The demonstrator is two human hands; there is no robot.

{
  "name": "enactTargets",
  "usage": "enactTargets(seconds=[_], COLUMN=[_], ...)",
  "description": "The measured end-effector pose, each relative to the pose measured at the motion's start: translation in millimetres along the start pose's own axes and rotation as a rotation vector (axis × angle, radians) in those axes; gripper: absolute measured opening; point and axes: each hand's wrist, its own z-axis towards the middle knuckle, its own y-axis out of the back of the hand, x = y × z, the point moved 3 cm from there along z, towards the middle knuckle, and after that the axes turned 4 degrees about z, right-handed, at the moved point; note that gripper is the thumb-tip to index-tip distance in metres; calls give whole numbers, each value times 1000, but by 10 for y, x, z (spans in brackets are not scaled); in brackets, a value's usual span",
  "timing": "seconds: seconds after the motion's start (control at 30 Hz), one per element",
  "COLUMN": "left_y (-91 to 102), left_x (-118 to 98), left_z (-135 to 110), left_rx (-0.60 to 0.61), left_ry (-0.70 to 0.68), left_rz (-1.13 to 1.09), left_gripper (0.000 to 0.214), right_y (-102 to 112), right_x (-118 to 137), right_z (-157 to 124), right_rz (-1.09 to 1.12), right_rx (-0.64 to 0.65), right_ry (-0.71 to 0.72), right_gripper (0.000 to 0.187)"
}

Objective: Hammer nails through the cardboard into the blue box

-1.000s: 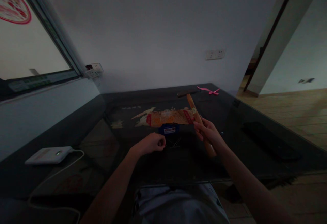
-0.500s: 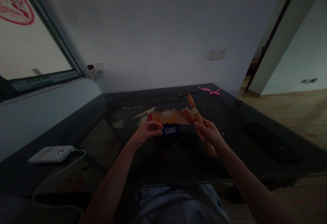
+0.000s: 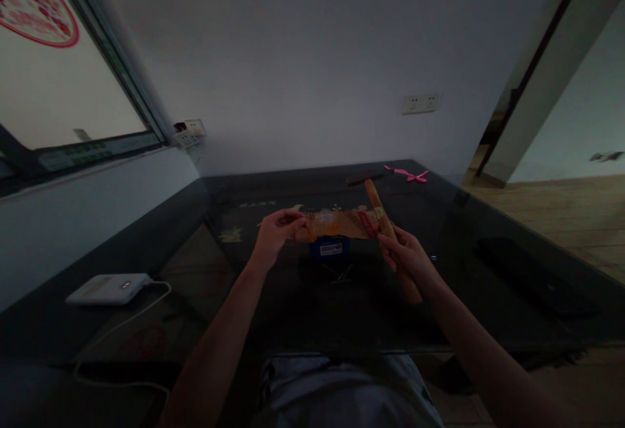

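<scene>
My right hand point(image 3: 407, 258) is wrapped round the wooden handle of a hammer point(image 3: 379, 208), whose dark head points up and away from me. A shiny gold-and-red packet point(image 3: 336, 223) lies across a small blue box point(image 3: 330, 246) in front of me. With thumb and fingers pinched together, my left hand point(image 3: 278, 236) grips the packet's left end. The packet's right end meets the hammer handle near my right fingers; whether those fingers touch it I cannot tell. Thin pale lines show on the dark table point(image 3: 273, 324) just before the box, too dim to name.
A pink ribbon-like item point(image 3: 413, 176) lies by the table's far right corner. At the left is a white power bank-like device point(image 3: 110, 289) with a white cable point(image 3: 131, 317). A dark flat object point(image 3: 534, 275) rests at the right. The wall point(image 3: 303, 89) stands behind the table.
My left hand has moved up and slightly left onto the packet's left end and closed on it. The right hand still holds the hammer. The view has shifted slightly.
</scene>
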Motion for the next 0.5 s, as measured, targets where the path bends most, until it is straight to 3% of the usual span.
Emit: enactTargets(seconds=[0.13,0.27,0.5], left_y=[-92,-239,-354], left_x=[-100,25,222], left_z=[292,551,595], left_rx=[-48,-31,53], left_ry=[-171,-257,-317], left_rz=[158,325,484], left_gripper=[20,14,11], right_y=[11,20,18], right_x=[-24,-44,-44], right_z=[8,15,12], right_rz=[10,13,8], right_rx=[7,8,22], right_ry=[-7,-23,-17], right_gripper=[32,34,32])
